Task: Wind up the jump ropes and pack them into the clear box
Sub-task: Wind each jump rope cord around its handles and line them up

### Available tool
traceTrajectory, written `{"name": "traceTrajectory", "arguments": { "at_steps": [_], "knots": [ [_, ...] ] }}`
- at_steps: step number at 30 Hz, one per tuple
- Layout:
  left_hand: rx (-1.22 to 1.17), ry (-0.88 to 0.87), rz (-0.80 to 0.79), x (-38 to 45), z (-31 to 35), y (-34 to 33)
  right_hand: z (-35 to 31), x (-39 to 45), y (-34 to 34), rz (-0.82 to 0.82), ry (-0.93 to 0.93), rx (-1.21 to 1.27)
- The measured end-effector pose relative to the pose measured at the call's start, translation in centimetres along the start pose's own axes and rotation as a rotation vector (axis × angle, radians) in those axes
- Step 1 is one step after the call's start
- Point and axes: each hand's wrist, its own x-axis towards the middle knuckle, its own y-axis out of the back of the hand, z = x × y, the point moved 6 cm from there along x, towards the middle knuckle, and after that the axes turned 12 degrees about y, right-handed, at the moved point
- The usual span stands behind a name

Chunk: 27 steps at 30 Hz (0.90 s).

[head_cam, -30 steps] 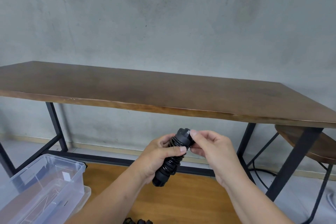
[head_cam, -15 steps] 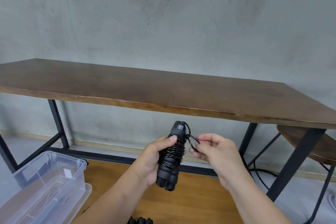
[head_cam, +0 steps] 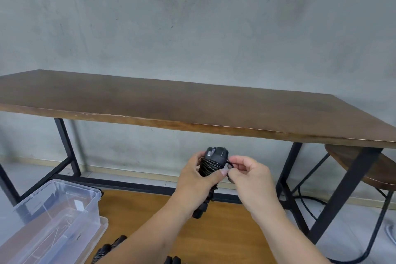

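Your left hand (head_cam: pixel 198 180) grips the wound jump rope (head_cam: pixel 212 165); your right hand (head_cam: pixel 246 172) now pinches its last loop tight against the handles; packing into the clear box (head_cam: pixel 64 210) comes next.

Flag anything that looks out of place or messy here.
Nothing stands out as damaged or spilled. The left hand holds the wound jump rope while the right hand pinches its last loop. The clear box sits open on the floor.
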Motion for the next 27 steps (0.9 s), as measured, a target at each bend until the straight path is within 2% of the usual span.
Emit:
{"name": "traceTrajectory", "arguments": {
  "at_steps": [3, 10, 18, 27],
  "knots": [
    [0.107, -0.016, 0.051, 0.3, -0.6, -0.2, 0.1, -0.2, -0.4, -0.017, 0.004, 0.053],
    [-0.208, 0.176, -0.094, 0.4, -2.9, -1.3, 2.4, -1.0, -1.6, -0.143, -0.015, -0.042],
    [-0.196, 0.291, -0.078, 1.1, -8.0, -1.5, 9.2, -2.1, -3.3, -0.232, -0.211, 0.027],
    [-0.217, 0.639, -0.008, 0.5, -18.8, -2.2, 19.9, -5.9, -6.0, -0.343, -0.511, 0.084]
  ]
}}
